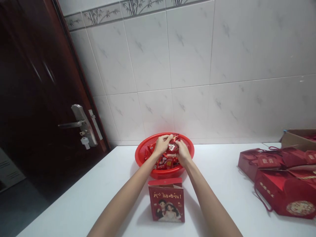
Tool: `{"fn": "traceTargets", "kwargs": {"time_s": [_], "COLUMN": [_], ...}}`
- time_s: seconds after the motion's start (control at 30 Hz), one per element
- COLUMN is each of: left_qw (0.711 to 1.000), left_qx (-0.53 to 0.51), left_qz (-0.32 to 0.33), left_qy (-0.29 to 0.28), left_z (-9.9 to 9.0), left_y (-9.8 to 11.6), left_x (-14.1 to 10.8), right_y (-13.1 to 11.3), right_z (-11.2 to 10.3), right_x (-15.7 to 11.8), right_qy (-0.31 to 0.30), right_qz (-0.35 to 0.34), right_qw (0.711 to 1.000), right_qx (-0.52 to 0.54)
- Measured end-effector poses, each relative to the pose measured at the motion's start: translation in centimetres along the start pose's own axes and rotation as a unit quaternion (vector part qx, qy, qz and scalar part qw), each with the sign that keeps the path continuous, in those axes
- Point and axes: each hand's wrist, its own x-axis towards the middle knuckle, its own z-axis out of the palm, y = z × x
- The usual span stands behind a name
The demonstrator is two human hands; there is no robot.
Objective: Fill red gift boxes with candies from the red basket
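Both hands are over a red plastic basket [140,158] that holds several red-wrapped candies [163,163]. Between my left hand [163,144] and my right hand [183,152] is a shiny red candy packet [172,146] with a white heart-shaped print. The fingers of each hand are closed on its edges. In front of the basket, between my forearms, a small dark red gift box [167,204] stands upright with its top open. Its front carries a cartoon bridal couple and gold lettering.
Several red gift boxes with cord handles [278,184] lie at the right of the white table [103,197]. Behind them sits a cardboard carton [293,140]. A tiled wall [192,108] borders the table's back, and a dark door [44,92] with keys is at left.
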Motion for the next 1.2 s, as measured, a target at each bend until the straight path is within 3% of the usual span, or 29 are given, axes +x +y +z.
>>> {"fn": "traceTargets", "kwargs": {"time_s": [0.23, 0.57, 0.77, 0.93, 1.1, 1.2], "left_qw": [0.998, 0.999, 0.988, 0.999, 0.998, 0.999], "left_qx": [0.028, 0.005, 0.119, 0.021, -0.012, -0.009], "left_qz": [0.037, 0.045, 0.065, 0.018, 0.018, 0.021], "left_qy": [-0.032, -0.013, 0.079, 0.017, 0.057, 0.029], "left_z": [-0.4, -0.4, -0.5, -0.5, -0.7, -0.8], "left_y": [0.7, 0.4, 1.4, 0.6, 0.4, 1.0], "left_x": [-0.4, -0.5, -1.0, -0.3, 0.6, 0.2], "right_y": [-0.1, 0.1, -0.2, -0.2, -0.2, -0.3], "right_z": [-0.2, -0.3, -0.3, -0.3, -0.4, -0.3], "right_x": [0.0, 0.2, 0.2, 0.4, 0.3, 0.3], "right_qy": [-0.047, -0.037, -0.017, -0.012, -0.023, -0.013], "right_qz": [-0.011, -0.028, -0.027, -0.03, -0.026, -0.023], "right_qw": [0.999, 0.999, 0.999, 0.999, 0.998, 0.998], "right_qx": [0.007, 0.021, 0.038, 0.043, 0.045, 0.058]}}
